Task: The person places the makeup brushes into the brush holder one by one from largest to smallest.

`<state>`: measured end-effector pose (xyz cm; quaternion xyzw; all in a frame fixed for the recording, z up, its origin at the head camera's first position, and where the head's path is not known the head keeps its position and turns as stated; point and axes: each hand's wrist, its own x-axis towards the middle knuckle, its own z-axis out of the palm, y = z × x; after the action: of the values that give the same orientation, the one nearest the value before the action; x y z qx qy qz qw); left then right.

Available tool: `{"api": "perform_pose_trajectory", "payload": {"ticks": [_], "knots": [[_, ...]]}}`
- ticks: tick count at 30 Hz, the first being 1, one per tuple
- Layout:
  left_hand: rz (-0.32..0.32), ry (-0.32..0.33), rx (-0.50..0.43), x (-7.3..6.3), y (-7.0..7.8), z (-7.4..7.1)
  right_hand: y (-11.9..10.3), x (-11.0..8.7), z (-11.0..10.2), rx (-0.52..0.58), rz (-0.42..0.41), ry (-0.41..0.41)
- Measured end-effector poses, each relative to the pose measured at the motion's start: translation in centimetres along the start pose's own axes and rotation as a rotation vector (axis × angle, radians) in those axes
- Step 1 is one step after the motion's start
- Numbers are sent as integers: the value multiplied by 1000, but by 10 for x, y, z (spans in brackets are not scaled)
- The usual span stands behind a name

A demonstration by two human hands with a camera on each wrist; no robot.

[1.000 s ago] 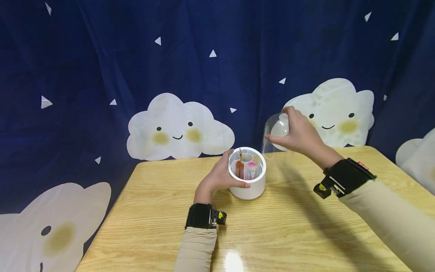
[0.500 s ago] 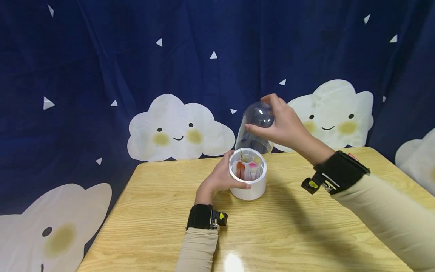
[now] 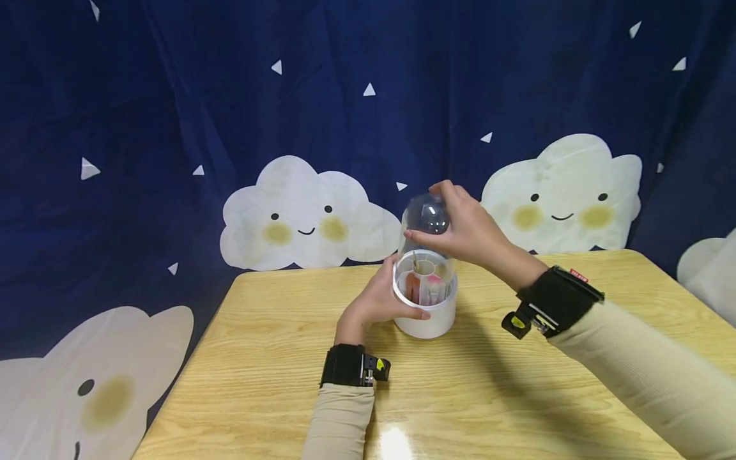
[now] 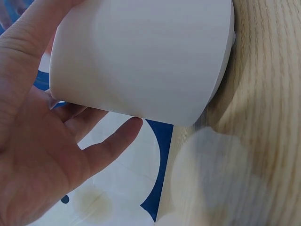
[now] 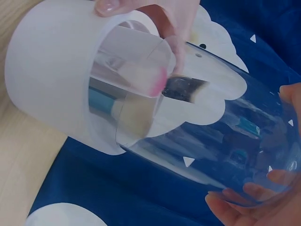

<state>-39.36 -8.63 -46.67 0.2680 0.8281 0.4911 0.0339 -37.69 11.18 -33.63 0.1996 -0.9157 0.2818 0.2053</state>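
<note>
A white round makeup brush holder [image 3: 427, 324] stands on the table. My left hand [image 3: 376, 299] grips it from the left, thumb across its front; in the left wrist view the fingers [image 4: 113, 143] reach around its side. Above it, my right hand [image 3: 468, 229] grips a clear dome lid [image 3: 422, 217] by its rounded top. The lid's lower edge overlaps the holder's opening; whether they touch I cannot tell. Several brushes stand in the holder's clear compartments, among them a pink-tipped brush [image 5: 157, 82] and a dark-bristled brush [image 5: 184, 88].
The wooden table [image 3: 276, 358] extends to both sides of the holder. Behind it hangs a dark blue curtain [image 3: 322, 115] with white clouds and small triangles. A light glare lies near the table's front.
My right hand has brought the clear dome lid leftward, from right of the holder to above it, then lowered it over the opening. My left hand keeps its grip on the holder.
</note>
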Motion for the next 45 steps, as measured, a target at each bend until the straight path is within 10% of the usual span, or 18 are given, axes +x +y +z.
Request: {"api": "perform_pose_trajectory", "payload": {"ticks": [45], "knots": [[-6,-6,0,3,-4,1,10,-13,31,-48,-40,-35]]}}
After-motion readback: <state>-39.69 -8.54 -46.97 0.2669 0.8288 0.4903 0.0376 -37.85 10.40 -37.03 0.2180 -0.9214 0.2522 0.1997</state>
